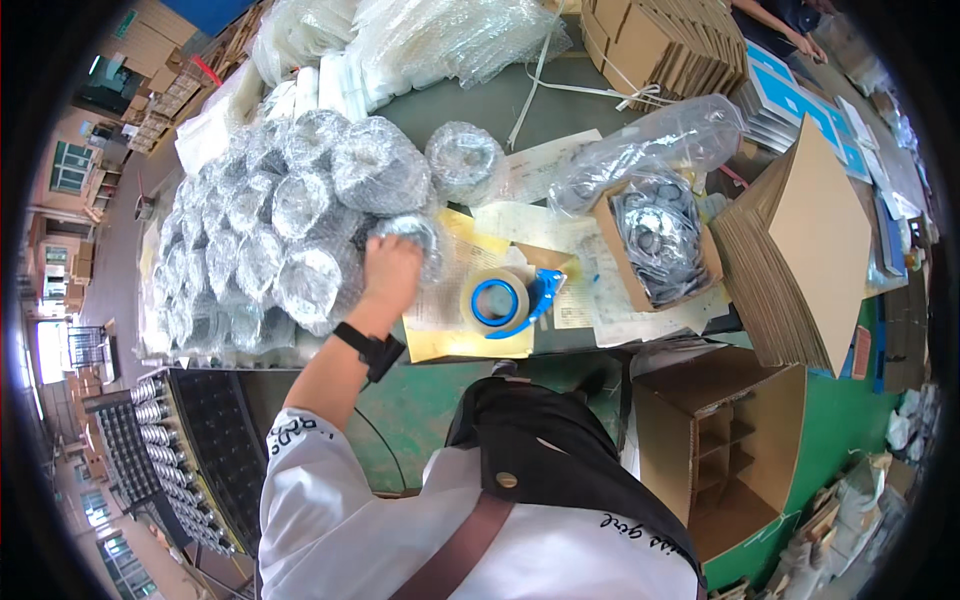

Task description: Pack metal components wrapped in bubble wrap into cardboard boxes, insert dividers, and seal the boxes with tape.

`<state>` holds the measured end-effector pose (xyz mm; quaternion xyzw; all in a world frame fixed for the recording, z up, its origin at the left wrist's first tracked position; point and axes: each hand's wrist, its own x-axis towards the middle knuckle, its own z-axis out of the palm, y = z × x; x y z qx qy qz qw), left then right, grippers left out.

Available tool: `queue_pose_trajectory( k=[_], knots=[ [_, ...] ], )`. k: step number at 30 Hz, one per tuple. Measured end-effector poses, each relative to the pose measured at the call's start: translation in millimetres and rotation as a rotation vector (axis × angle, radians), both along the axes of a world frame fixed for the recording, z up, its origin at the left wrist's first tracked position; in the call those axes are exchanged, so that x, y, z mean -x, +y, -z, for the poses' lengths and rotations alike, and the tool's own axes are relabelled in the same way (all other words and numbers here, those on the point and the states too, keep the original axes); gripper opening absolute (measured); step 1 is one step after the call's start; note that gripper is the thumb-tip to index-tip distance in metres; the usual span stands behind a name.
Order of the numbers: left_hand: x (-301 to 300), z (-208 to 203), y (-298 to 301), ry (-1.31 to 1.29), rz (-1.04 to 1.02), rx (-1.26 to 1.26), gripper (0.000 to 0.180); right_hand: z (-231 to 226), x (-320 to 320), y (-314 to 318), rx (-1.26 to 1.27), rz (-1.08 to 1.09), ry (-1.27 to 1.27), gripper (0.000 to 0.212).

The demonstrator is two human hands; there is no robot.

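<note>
My left hand (392,268) reaches over the table's near side. Its fingers curl closed over the edge of a round bubble-wrapped bundle (423,236); what is inside the wrap cannot be made out. Left of it, many similar bubble-wrapped bundles (300,205) stand packed in stacked rows. Another wrapped bundle (464,155) sits apart, beyond my hand. To the right of the hand, a blue tape dispenser (543,298) with a roll of tape (470,300) rests on yellowish paper (430,340). My right hand does not show.
An open carton (612,225) of grey, plastic-wrapped parts stands right of the tape. Flattened cardboard (800,250) leans farther right. Bubble wrap sheets (430,40) and folded cartons (660,50) lie at the back. Below right is a divided box (665,440); metal parts (165,455) fill a rack lower left.
</note>
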<state>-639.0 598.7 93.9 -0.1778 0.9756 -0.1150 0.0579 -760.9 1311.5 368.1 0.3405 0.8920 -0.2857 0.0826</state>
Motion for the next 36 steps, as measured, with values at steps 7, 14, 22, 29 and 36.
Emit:
queue_pose_trajectory(
  k=[7,14,22,29,36],
  knots=[
    [-9.6,0.9,42.7,0.274,0.022,-0.286,0.02,-16.3,21.3,-252.9,0.345,-0.724,0.604,0.038],
    [-5.0,26.2,45.9,0.714,-0.056,-0.404,0.025,122.1,-20.5,-694.5,0.162,-2.039,0.743,0.03],
    [3.1,-13.7,53.9,0.88,-0.133,-0.68,0.031,137.8,10.0,-759.4,0.047,-1.684,0.213,0.028],
    [-11.3,13.8,44.7,0.423,-0.105,-0.185,0.036,170.9,47.0,-442.6,1.776,-0.748,-0.215,0.052],
    [-33.0,4.3,23.6,0.229,-0.182,-0.376,0.045,142.5,-9.0,-121.6,1.564,0.089,0.477,0.056]
  ],
)
